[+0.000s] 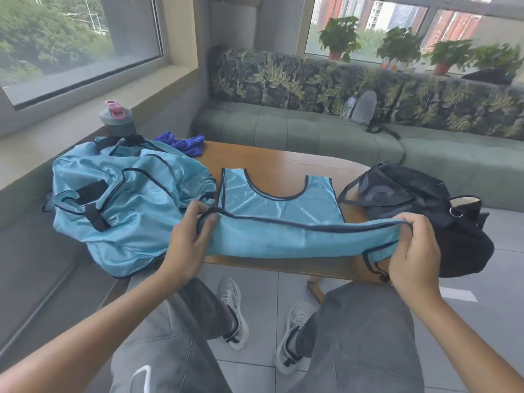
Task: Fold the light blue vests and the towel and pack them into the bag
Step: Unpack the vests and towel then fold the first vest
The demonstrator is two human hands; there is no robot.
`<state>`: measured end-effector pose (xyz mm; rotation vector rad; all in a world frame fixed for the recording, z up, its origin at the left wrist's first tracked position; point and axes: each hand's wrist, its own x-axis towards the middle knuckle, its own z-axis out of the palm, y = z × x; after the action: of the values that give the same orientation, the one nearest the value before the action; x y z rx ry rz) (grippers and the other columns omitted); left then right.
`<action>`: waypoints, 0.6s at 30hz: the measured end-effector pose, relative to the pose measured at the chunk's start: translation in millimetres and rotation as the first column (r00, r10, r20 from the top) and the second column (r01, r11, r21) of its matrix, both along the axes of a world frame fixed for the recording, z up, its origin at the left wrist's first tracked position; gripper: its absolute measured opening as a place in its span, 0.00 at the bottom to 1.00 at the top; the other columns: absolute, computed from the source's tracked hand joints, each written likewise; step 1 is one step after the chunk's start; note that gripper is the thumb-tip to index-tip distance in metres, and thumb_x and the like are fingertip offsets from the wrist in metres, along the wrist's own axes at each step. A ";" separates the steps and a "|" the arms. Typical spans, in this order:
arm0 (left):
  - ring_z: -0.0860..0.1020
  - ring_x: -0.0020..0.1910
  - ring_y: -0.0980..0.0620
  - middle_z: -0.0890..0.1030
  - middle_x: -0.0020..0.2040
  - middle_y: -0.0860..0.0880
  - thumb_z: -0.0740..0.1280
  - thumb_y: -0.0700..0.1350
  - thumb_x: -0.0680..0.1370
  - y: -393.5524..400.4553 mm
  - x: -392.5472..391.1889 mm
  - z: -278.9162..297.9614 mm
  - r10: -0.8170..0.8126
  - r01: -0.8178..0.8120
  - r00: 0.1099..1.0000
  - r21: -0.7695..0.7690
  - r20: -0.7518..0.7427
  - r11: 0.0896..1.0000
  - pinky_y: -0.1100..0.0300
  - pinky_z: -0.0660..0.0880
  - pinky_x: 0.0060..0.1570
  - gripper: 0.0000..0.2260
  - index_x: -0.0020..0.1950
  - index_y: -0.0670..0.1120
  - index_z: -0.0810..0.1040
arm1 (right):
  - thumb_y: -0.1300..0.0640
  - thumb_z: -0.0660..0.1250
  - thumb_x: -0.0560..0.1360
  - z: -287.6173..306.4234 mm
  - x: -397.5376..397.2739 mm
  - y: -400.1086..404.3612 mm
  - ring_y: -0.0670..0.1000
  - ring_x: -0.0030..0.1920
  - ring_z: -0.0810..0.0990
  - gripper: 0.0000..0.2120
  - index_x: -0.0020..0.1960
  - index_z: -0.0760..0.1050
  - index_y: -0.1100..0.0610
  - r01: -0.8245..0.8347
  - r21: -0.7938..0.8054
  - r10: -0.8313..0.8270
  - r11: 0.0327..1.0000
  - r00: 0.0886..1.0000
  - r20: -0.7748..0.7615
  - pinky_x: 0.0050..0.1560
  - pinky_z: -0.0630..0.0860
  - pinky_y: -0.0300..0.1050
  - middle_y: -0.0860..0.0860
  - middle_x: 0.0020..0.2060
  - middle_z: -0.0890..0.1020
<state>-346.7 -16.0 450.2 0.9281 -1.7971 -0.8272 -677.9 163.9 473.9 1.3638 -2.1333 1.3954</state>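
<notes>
Both hands, left point(189, 236) and right point(412, 248), pinch vest point(283, 211) hem corners. Carry hem far, level with shoulders; keep edges aligned on worktop point(283, 163).

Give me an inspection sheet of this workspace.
Surface: wooden table, partly covered.
Job's things: vest stretched out over the table's near edge; heap of vests to its left; blue towel bunched at the back; dark bag on the right.
Clutter: lidded bottle behind the heap.
Grips: left hand and right hand each pinch one end of the vest.
Cables: nothing seen.
Surroundings: green sofa, potted plants on the sill.
</notes>
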 end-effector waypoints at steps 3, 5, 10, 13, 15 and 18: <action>0.61 0.28 0.56 0.65 0.27 0.55 0.63 0.45 0.85 -4.7 2.3 2.3 0.022 -0.020 0.999 0.048 -0.046 0.999 0.62 0.60 0.29 0.10 0.47 0.44 0.65 | 0.76 0.57 0.78 6.7 4.1 -0.5 0.45 0.52 0.71 0.14 0.58 0.73 0.65 0.062 -0.035 -0.063 0.997 0.998 -0.031 0.54 0.64 0.24 0.56 0.53 0.76; 0.61 0.29 0.54 0.64 0.29 0.54 0.63 0.47 0.85 -9.3 2.8 2.9 0.048 -0.047 0.999 0.045 -0.021 0.998 0.59 0.61 0.31 0.12 0.46 0.45 0.64 | 0.80 0.56 0.74 9.5 4.8 -1.4 0.50 0.54 0.72 0.19 0.60 0.73 0.67 0.088 -0.034 -0.090 0.995 0.995 -0.045 0.57 0.60 0.19 0.59 0.54 0.77; 0.63 0.33 0.51 0.65 0.34 0.47 0.62 0.50 0.85 -25.1 -5.0 6.7 0.108 -0.110 0.992 0.025 0.067 0.994 0.55 0.63 0.36 0.15 0.46 0.43 0.62 | 0.81 0.56 0.72 3.4 -10.5 -16.3 0.57 0.58 0.75 0.25 0.64 0.74 0.65 0.117 0.046 -0.115 0.992 0.992 -0.057 0.60 0.63 0.28 0.61 0.56 0.77; 0.65 0.33 0.51 0.67 0.34 0.47 0.62 0.51 0.85 -41.8 -13.1 4.9 0.140 -0.147 0.985 0.061 0.100 0.987 0.53 0.64 0.37 0.15 0.46 0.44 0.62 | 0.76 0.58 0.77 2.4 -20.5 -33.5 0.58 0.59 0.77 0.19 0.64 0.75 0.63 0.120 0.039 -0.120 0.992 0.993 0.004 0.59 0.64 0.29 0.59 0.57 0.80; 0.67 0.34 0.49 0.68 0.34 0.47 0.62 0.52 0.84 -56.5 -19.1 3.8 0.162 -0.171 0.980 0.073 0.112 0.983 0.52 0.65 0.37 0.15 0.46 0.44 0.63 | 0.70 0.61 0.81 3.9 -26.6 -48.3 0.57 0.58 0.78 0.12 0.61 0.77 0.62 0.123 0.014 -0.124 0.992 0.991 0.053 0.57 0.63 0.24 0.57 0.56 0.82; 0.71 0.35 0.48 0.72 0.35 0.45 0.63 0.53 0.84 -85.0 -31.1 4.9 0.205 -0.219 0.967 0.085 0.153 0.972 0.50 0.65 0.37 0.15 0.46 0.44 0.64 | 0.66 0.62 0.82 4.5 -39.4 -75.8 0.55 0.55 0.78 0.07 0.57 0.78 0.61 0.114 0.028 -0.115 0.993 0.993 0.028 0.55 0.64 0.26 0.56 0.53 0.83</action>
<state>-377.7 -101.0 455.1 1.2501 -1.7513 -0.7356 -717.3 88.1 478.4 1.2163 -2.2178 1.3565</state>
